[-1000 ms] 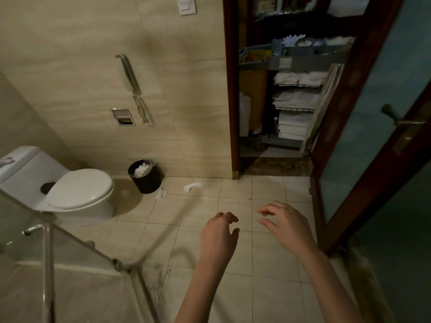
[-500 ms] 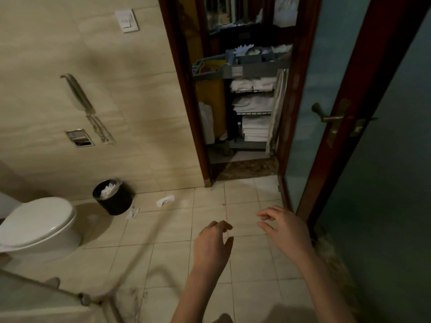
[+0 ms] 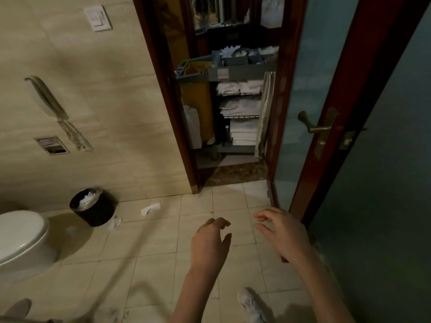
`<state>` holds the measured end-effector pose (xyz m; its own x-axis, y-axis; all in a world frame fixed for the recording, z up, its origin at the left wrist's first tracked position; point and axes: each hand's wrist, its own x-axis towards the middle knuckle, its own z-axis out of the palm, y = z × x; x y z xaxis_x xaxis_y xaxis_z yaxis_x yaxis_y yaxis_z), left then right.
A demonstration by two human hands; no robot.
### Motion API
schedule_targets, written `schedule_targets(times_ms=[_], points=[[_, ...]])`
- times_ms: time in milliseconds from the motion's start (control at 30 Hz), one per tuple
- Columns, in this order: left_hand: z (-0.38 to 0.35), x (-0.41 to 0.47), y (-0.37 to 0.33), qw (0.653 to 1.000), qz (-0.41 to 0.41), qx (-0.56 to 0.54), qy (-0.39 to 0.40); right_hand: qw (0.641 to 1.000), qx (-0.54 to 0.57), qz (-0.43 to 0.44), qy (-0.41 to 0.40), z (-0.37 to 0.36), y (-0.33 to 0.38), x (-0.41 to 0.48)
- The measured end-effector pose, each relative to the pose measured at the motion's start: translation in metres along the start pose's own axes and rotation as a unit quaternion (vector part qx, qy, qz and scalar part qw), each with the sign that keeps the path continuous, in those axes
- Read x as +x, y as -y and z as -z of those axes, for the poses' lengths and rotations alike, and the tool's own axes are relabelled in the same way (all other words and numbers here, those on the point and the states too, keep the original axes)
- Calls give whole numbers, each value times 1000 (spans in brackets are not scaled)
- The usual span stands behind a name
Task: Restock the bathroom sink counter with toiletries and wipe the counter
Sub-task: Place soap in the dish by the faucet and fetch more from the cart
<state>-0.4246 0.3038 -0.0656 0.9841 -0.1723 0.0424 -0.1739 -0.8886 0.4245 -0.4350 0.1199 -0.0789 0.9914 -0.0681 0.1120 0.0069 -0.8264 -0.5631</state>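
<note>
Now go straight to the cart; your left hand and right hand hold nothing, fingers loosely curled. Toiletries seem to lie on top of it; the sink counter is not visible.

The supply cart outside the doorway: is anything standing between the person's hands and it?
Nothing visible does. The left hand and right hand hover empty over the tiles, straight before the cart; the door stands open on the right, and the paper scraps lie off left by the bin.
</note>
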Motion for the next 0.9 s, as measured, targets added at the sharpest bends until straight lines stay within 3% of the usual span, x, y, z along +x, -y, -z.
schedule_targets(times_ms=[433,900], points=[[-14,182,-65,998,8,-41,-51,996,-56,70,17,63,-39,188],[-5,279,-38,997,45,-32,-56,997,-4,64,36,35,-42,294]])
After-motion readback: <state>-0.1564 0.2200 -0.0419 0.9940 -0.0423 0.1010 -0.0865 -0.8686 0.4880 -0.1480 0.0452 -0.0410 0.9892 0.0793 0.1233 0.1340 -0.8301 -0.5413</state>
